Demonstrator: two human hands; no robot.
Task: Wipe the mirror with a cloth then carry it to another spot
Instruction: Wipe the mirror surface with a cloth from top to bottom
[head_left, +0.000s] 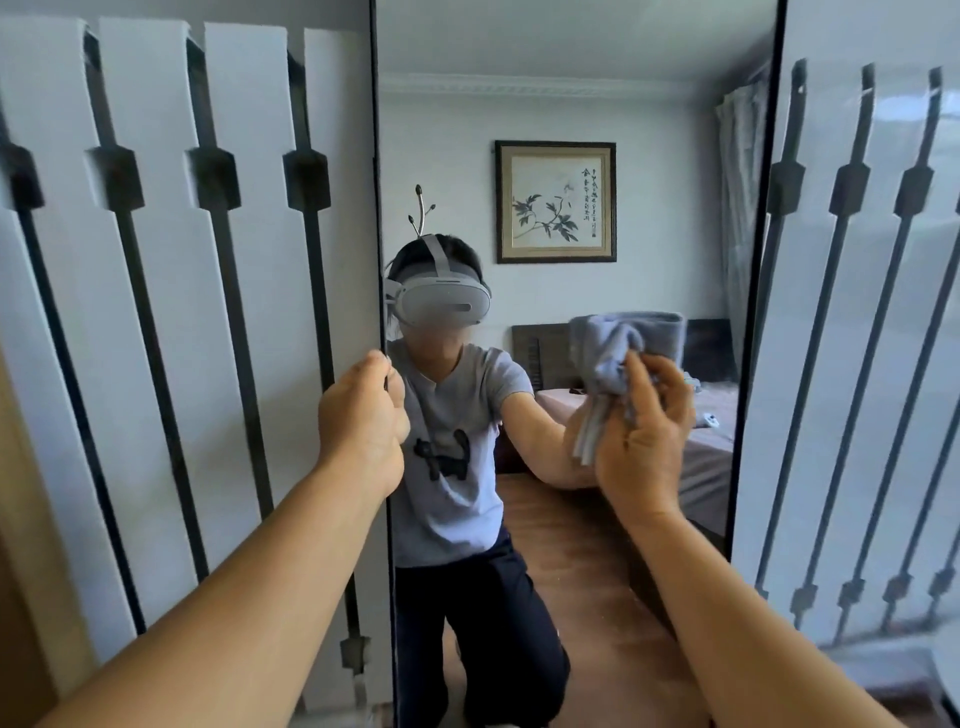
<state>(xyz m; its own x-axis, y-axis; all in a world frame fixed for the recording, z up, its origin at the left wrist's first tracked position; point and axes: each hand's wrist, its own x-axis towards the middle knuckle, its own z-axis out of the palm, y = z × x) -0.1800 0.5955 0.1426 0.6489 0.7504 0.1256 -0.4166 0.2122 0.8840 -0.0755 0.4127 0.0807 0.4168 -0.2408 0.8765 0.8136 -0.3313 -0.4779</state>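
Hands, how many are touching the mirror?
2. The left hand grips the mirror's left edge. The right hand presses a cloth against the glass, right of the middle, so it touches only through the cloth.

Only text: small calligraphy on framed painting (555, 201) reflected in mirror (571, 104), too small to read.

Both hands raised: left hand (363, 421) gripping, right hand (644, 441) clutching
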